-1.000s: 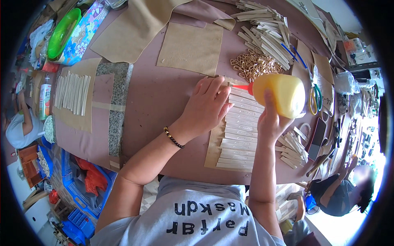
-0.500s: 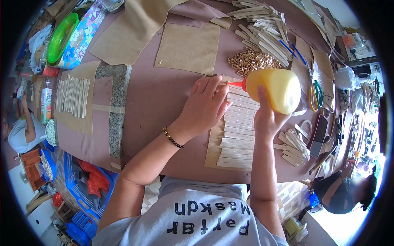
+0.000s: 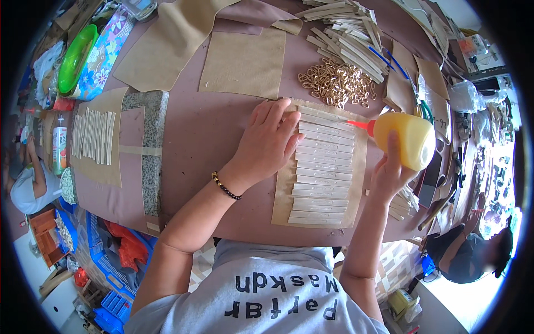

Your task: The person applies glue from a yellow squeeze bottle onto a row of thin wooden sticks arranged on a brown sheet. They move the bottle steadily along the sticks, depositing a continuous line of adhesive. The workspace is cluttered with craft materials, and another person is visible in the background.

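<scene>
My right hand grips a yellow squeeze bottle with a red nozzle, tipped sideways so the nozzle points at the top of a row of pale strips. The strips lie side by side on a tan sheet on the brown table. My left hand lies flat, fingers together, pressing on the left ends of the upper strips. A dark bead bracelet circles that wrist.
A heap of gold rings and a pile of loose strips lie beyond the sheet. Tan squares lie at the back, another row of strips at left. Other people sit at left and lower right.
The bottle has swung from over the strips out to the right and tipped level, its nozzle now at the top strip. My left hand stays pressed on the strips.
</scene>
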Action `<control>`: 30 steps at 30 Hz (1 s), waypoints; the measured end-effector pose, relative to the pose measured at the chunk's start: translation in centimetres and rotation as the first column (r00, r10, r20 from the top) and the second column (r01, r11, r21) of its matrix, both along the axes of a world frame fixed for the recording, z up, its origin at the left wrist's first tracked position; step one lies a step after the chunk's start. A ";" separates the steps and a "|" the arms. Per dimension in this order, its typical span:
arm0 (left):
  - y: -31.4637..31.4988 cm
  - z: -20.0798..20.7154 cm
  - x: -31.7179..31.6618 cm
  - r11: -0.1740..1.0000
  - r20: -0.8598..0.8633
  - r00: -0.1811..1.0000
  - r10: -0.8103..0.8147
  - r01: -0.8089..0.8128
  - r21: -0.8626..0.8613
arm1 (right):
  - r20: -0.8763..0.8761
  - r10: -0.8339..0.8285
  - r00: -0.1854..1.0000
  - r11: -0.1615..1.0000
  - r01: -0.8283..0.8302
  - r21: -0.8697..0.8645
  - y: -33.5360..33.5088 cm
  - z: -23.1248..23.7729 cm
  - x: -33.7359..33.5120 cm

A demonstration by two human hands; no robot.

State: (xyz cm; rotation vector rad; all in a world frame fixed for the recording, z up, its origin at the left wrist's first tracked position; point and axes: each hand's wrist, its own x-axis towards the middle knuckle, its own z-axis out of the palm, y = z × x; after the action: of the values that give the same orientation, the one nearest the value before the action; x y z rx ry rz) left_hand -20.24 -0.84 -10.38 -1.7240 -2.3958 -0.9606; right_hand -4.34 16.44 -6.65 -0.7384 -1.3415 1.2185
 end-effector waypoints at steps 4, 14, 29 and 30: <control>0.0 0.3 -0.1 1.000 0.008 1.000 -0.009 0.009 -0.016 | 0.062 0.009 0.998 1.000 -0.009 -0.003 -0.1 -0.2 -0.2; 0.0 0.3 0.0 1.000 0.002 1.000 -0.005 0.005 -0.016 | 0.102 0.107 0.989 0.994 -0.110 0.024 -2.2 -0.7 -3.2; 0.0 -0.1 -0.1 1.000 -0.011 1.000 -0.007 0.007 0.002 | 0.101 0.077 0.992 0.995 -0.083 0.061 -1.0 0.0 -1.3; 0.1 -0.1 -0.1 1.000 -0.014 1.000 -0.009 0.009 0.006 | 0.097 0.092 0.991 0.994 -0.097 0.052 -0.9 0.2 -1.2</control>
State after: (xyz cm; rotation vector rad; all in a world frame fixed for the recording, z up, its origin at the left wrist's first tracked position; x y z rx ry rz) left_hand -20.29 -0.77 -10.46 -1.7350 -2.3764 -0.9523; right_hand -5.50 15.49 -6.49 -0.7056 -1.4974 1.2275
